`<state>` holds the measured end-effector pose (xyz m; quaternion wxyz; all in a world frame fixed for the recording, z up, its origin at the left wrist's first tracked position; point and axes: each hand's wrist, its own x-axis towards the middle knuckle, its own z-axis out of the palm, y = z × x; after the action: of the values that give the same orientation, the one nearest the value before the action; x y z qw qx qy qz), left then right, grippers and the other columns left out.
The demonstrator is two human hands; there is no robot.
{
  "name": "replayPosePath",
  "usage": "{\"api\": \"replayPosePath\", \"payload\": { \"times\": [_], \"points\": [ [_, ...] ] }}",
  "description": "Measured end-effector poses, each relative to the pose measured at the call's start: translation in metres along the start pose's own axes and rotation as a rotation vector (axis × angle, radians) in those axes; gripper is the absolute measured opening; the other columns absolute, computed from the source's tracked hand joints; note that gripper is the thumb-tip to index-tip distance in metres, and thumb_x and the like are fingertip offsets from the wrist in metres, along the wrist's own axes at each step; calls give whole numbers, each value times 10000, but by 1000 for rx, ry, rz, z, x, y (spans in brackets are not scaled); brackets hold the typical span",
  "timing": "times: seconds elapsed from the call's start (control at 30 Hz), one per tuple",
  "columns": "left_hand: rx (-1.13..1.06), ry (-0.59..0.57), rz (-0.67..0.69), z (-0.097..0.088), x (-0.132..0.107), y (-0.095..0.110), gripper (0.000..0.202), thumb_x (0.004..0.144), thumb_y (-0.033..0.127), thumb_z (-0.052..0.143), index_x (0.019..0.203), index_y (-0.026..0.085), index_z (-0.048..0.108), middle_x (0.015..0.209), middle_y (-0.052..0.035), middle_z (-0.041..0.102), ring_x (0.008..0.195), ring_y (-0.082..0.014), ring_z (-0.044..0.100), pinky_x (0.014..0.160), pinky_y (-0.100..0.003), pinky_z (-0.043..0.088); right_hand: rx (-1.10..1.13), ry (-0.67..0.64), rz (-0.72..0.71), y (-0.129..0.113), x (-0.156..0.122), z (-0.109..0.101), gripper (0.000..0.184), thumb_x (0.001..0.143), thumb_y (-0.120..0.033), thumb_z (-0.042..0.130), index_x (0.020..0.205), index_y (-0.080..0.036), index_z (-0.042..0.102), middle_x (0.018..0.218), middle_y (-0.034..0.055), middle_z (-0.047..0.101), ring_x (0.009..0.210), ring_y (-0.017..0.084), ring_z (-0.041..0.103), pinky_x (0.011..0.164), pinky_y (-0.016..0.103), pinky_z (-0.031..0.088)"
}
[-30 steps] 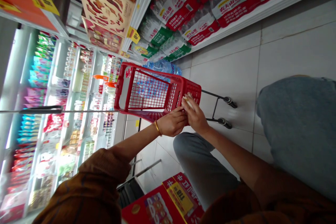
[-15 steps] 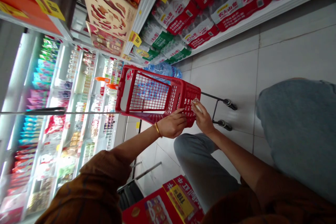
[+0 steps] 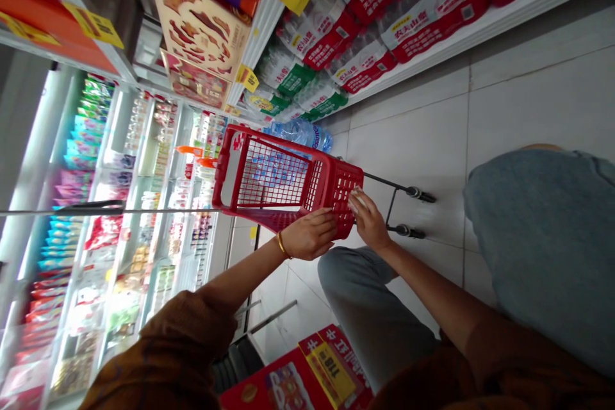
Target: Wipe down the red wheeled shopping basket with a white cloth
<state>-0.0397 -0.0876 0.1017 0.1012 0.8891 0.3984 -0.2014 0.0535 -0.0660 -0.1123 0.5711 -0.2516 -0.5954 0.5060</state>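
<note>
- Right hand [image 3: 369, 221] has been drawn apart from the left hand [image 3: 308, 234].
- A small pale item [image 3: 354, 195] seems pinched by the right; whether the curled left grips anything cannot be told.
- The red cart [image 3: 342, 180] is seen just beyond both.
- Handling appears underway; what remains is unclear.

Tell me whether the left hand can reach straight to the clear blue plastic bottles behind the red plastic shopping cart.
Probably not: the cart stands between the left hand and the bottles, blocking the straight way.
</note>
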Motion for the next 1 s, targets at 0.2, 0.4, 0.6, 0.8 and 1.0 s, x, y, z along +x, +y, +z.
{"api": "replayPosePath", "payload": {
  "times": [0.2, 0.4, 0.6, 0.8, 1.0],
  "points": [
    [-5, 81, -58, -13, 19, -22, 356, 869, 347, 543, 1122, 103, 601, 1084, -148, 670, 1148, -295, 554, 1053, -534, 419, -35, 4, 18, -6, 4, -1, 535, 924, -90, 392, 1426, -274, 371, 1414, 107, 454, 1357, 241, 387, 1072, 484, 435],
    [2, 112, -65, -8, 25, -27, 272, 842, 187, 515, 1063, 68, 620, 1110, -178, 635, 1178, -314, 509, 1060, -577, 395, -35, 7, 30, -11, 13, -4, 505, 925, -100, 375, 1407, -251, 407, 1388, 114, 483, 1329, 240, 427, 1060, 471, 452],
    [-32, 125, -57, -4, 20, -20, 267, 817, 133, 487, 1040, 75, 622, 1112, -174, 620, 1192, -324, 486, 1082, -621, 342, 27, 30, -30, -34, 42, -7, 514, 942, -103, 345, 1431, -261, 358, 1447, 102, 416, 1383, 243, 344, 1099, 484, 404],
    [-58, 151, -51, -1, 19, -19, 305, 818, 139, 463, 1086, 86, 599, 1126, -181, 622, 1218, -324, 474, 1060, -636, 366, 49, -42, -104, -42, 68, -12, 576, 947, -92, 312, 1472, -319, 242, 1521, 49, 313, 1442, 248, 185, 1130, 546, 324],
    [-60, 148, -43, 1, 17, -19, 323, 822, 135, 449, 1107, 73, 587, 1113, -192, 632, 1216, -329, 481, 1044, -652, 377, -4, -82, -156, -26, 58, -12, 653, 917, -27, 318, 1486, -316, 179, 1534, 65, 291, 1436, 250, 204, 1120, 522, 350]
  ]
}}
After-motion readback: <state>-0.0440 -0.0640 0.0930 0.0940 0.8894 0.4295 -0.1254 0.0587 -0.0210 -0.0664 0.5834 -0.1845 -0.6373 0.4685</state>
